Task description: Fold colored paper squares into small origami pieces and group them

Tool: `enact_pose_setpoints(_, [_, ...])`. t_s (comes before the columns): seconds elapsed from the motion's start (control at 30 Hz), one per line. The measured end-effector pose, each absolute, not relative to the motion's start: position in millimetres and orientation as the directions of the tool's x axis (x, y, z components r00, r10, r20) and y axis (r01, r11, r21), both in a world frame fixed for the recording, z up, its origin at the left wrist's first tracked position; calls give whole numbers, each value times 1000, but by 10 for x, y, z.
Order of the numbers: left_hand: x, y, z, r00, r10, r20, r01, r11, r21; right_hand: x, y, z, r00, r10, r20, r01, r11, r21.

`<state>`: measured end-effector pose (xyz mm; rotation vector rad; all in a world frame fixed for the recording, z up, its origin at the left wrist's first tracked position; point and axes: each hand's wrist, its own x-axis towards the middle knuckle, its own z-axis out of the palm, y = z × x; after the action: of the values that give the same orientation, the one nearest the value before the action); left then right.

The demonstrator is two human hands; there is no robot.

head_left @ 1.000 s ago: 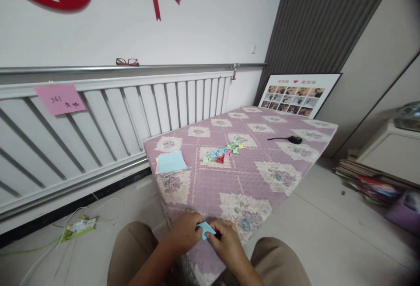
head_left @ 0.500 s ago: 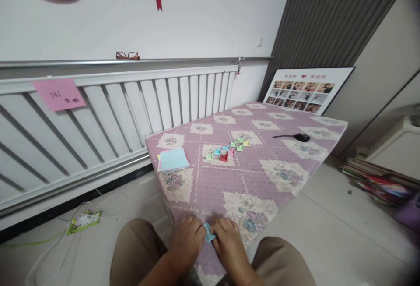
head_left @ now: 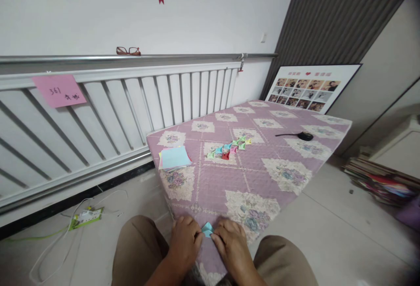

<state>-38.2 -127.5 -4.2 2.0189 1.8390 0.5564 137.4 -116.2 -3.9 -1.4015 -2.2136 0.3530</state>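
A small folded piece of light blue paper [head_left: 208,229] is pinched between my two hands at the near end of the table. My left hand [head_left: 185,238] grips its left side with fingers closed. On the right side, the closed fingers of my right hand [head_left: 230,241] hold the other edge. Farther up the cloth lies a cluster of small folded paper pieces [head_left: 225,155] in green, blue, red, pink and yellow. A stack of square paper sheets [head_left: 175,158], light blue on top, rests near the table's left edge.
A purple flowered cloth [head_left: 213,185] covers the table. Toward its right side lies a black round object with a thin tail [head_left: 305,136]. A white radiator [head_left: 131,106] runs along the left. A power strip [head_left: 87,217] with cables is on the floor.
The blue paper has turned between my fingers and now shows a pointed, triangular top. Both hands stay nearly in place, with the fingers slightly shifted. The camera view has tilted a little.
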Motion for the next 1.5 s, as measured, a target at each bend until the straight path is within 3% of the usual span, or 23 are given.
enact_pose_setpoints(0.37, [-360, -1206, 143, 87, 995, -57, 918, -58, 392, 1290, -1156, -108, -204, 913, 353, 866, 336, -369])
enact_pose_setpoints(0.53, [-338, -1168, 177, 77, 992, -95, 936, -39, 349, 1268, -1152, -113, -166, 910, 381, 868, 318, -381])
enact_pose_setpoints(0.83, [-361, -1149, 173, 57, 991, -118, 919, -6, 393, 1258, -1168, -72, -140, 925, 354, 866, 288, -410])
enact_pose_setpoints(1.13, [-364, -1151, 0, 327, 944, 42, 876, -319, 362, 1231, -1159, -48, -136, 928, 347, 887, 270, -374])
enact_pose_setpoints(1.5, [-360, -1169, -103, 308, 949, 73, 905, -316, 287, 1284, -1179, -85, -132, 923, 361, 861, 287, -421])
